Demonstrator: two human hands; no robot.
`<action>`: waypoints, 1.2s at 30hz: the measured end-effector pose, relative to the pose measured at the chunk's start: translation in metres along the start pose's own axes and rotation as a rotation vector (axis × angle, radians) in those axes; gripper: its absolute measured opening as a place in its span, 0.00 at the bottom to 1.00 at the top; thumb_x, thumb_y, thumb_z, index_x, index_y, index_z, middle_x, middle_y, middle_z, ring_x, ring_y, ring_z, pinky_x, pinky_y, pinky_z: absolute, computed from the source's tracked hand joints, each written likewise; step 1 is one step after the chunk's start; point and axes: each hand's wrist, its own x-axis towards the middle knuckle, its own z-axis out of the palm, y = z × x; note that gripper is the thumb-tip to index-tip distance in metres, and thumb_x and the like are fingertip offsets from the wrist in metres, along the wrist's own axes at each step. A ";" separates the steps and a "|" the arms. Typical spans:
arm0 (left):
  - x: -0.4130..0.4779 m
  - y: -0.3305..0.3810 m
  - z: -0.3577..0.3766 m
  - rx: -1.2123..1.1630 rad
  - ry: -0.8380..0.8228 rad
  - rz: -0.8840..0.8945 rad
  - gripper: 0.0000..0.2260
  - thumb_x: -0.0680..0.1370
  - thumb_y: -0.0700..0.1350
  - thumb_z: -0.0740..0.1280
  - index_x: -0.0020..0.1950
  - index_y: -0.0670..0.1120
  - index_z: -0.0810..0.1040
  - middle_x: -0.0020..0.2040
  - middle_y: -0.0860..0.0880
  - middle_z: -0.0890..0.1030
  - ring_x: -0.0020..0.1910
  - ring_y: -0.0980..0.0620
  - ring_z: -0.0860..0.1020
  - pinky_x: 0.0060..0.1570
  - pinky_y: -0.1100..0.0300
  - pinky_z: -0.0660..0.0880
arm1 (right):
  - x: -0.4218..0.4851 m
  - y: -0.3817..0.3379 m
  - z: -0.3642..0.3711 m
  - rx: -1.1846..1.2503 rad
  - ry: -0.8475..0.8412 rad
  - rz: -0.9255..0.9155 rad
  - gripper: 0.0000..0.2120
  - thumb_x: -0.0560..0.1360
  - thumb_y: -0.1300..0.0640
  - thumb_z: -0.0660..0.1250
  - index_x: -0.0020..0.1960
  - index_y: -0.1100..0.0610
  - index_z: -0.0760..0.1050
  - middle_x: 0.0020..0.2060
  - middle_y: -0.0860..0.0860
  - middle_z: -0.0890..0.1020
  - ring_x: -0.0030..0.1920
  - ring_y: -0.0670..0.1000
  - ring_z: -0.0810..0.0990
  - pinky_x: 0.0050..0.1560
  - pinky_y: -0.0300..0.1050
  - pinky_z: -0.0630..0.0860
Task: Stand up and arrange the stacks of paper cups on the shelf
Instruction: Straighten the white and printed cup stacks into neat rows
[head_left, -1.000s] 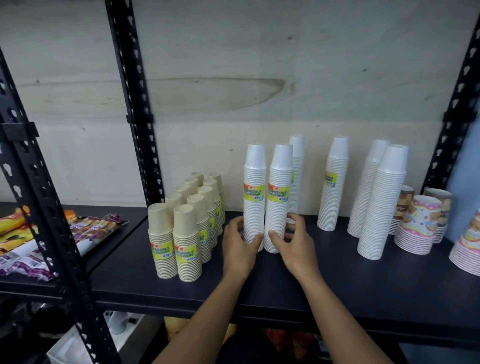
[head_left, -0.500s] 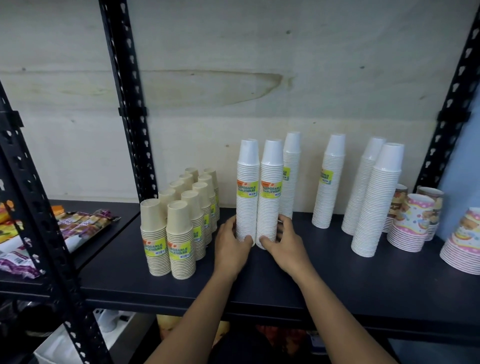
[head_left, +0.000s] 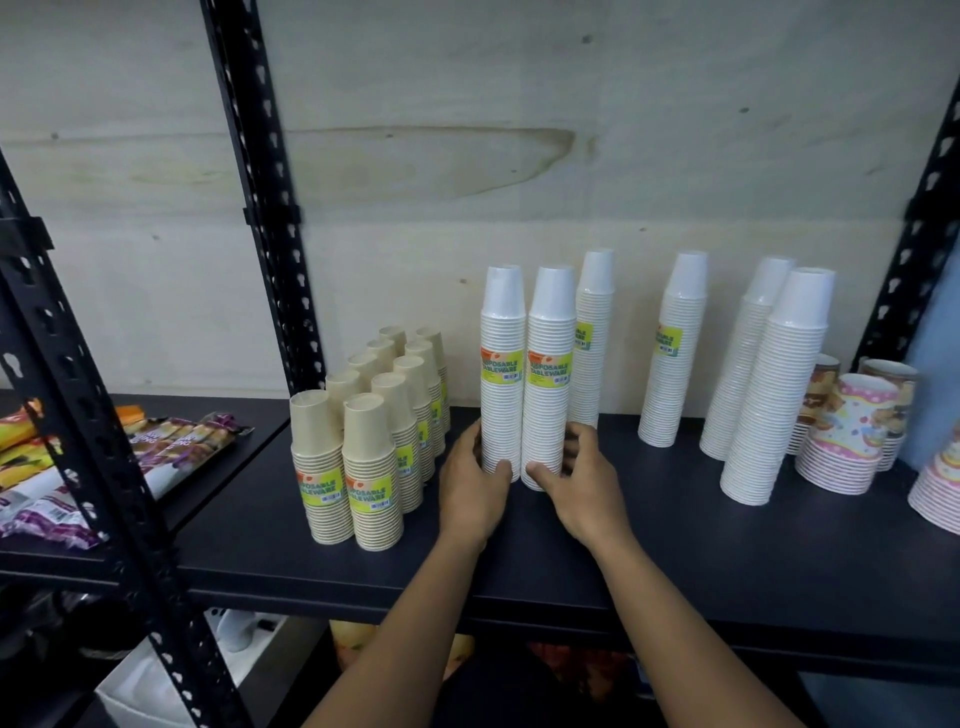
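Head view: at frame centre, the left hand (head_left: 470, 486) grips the left stack (head_left: 501, 364) at its base, the right hand (head_left: 584, 486) the right stack (head_left: 550, 374); both white stacks stand upright, touching, on the shelf (head_left: 675, 551).

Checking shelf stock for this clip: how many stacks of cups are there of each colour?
Tan stacks: 10
White stacks: 6
Patterned stacks: 4
Total: 20
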 end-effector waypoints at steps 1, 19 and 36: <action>0.000 0.000 0.000 -0.001 0.001 -0.003 0.29 0.76 0.40 0.71 0.75 0.55 0.69 0.68 0.56 0.79 0.65 0.58 0.77 0.67 0.50 0.75 | -0.001 0.001 0.000 -0.005 0.003 0.001 0.31 0.72 0.53 0.77 0.70 0.51 0.67 0.62 0.47 0.79 0.61 0.48 0.80 0.62 0.51 0.78; -0.005 0.003 -0.001 0.057 0.075 -0.068 0.37 0.75 0.46 0.74 0.81 0.48 0.61 0.75 0.48 0.72 0.73 0.51 0.71 0.71 0.46 0.71 | -0.007 -0.003 -0.018 0.060 0.017 0.059 0.40 0.69 0.44 0.78 0.75 0.53 0.66 0.64 0.46 0.75 0.62 0.46 0.76 0.61 0.41 0.74; -0.077 0.095 0.097 -0.023 -0.140 0.240 0.17 0.78 0.47 0.71 0.66 0.47 0.76 0.61 0.53 0.78 0.59 0.56 0.78 0.60 0.62 0.76 | -0.021 -0.010 -0.138 -0.011 0.348 0.024 0.17 0.76 0.55 0.71 0.64 0.57 0.77 0.57 0.48 0.81 0.57 0.46 0.79 0.57 0.36 0.72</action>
